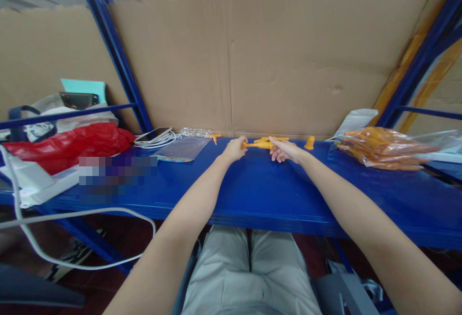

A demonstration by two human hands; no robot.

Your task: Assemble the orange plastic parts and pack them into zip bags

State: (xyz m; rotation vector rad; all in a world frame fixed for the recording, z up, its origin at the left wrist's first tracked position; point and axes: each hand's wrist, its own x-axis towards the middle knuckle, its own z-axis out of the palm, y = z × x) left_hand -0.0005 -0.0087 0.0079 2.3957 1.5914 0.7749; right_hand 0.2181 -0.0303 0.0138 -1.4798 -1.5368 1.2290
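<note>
Over the back part of the blue shelf (260,185), my left hand (236,148) is closed on the left end of an orange ribbed plastic piece (254,145). My right hand (285,150) is at the other end of this piece, thumb on top and fingers loosely curled under; its exact grip is partly hidden. Just behind lie more slim orange plastic parts (283,138), partly covered by my right hand. An orange cap-like part (309,142) stands upright to the right of that hand. Left of my left hand is a small orange part (215,136).
Clear plastic bags (182,147), a phone (155,135) and a coiled white cable (164,140) lie left. Farther left is a red bag (83,144). At right sits a clear bag of orange parts (382,146). A cardboard sheet (281,60) walls the back between blue posts.
</note>
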